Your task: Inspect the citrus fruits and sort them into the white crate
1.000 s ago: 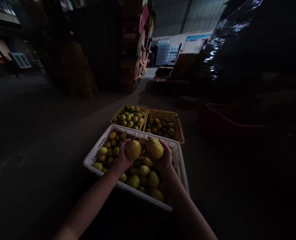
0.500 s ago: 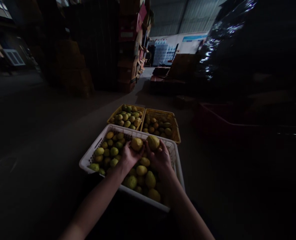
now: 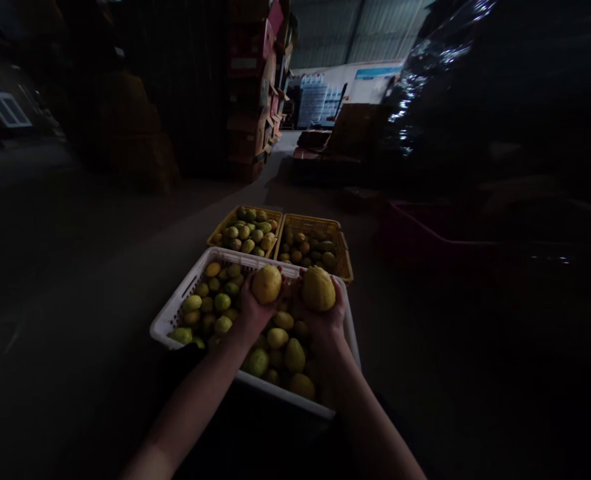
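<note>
My left hand [image 3: 251,312] is wrapped round a rounded yellow fruit [image 3: 267,284], its kind hard to tell in the dim light. A second, slightly larger yellow fruit [image 3: 318,289] rests in my right hand [image 3: 328,323], with the fingers curled about it. Both are held up side by side, a small gap between them, over a white plastic crate [image 3: 178,293]. Inside the crate lie several more yellow and green fruits [image 3: 278,338], some oval and some rounder. My hands and forearms hide part of its contents.
Beyond the white crate, two yellow crates [image 3: 315,219] of similar fruit stand side by side on the floor. A dark pink bin [image 3: 425,233] is at the right. Stacked cardboard boxes [image 3: 248,100] rise behind, and shiny plastic wrap [image 3: 408,100] covers a dark pile.
Both hands have lifted their fruits a little nearer to me, so the fruits look larger and lie farther apart. The right-hand fruit has turned. The view has shifted slightly.
</note>
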Action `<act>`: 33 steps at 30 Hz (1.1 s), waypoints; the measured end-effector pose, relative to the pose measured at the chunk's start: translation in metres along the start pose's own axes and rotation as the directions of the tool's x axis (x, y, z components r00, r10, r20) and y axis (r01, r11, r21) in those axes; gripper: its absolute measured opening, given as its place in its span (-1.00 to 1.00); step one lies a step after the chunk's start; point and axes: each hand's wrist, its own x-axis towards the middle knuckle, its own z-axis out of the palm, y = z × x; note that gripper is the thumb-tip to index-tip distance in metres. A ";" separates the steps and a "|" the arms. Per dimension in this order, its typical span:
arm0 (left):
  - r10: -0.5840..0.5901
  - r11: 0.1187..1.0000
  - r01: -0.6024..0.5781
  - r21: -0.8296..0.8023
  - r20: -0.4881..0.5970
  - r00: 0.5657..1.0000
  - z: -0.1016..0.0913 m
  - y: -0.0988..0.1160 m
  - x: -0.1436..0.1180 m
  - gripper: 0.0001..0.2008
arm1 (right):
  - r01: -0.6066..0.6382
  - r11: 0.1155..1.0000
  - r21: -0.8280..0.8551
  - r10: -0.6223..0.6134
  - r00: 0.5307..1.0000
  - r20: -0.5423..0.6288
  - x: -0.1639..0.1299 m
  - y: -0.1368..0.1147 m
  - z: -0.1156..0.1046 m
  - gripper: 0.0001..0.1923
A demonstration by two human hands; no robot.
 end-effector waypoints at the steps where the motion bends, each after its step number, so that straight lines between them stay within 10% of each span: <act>1: 0.025 1.000 -0.024 -0.019 0.028 0.999 0.001 0.001 0.000 -0.64 | -0.012 1.000 0.016 0.012 1.000 -0.005 -0.003 -0.002 0.003 -0.72; 33: 0.055 0.994 -0.046 -0.101 0.090 0.994 0.005 -0.031 0.027 -0.70 | -0.001 0.995 0.100 0.012 0.994 -0.109 -0.021 -0.003 0.022 -0.70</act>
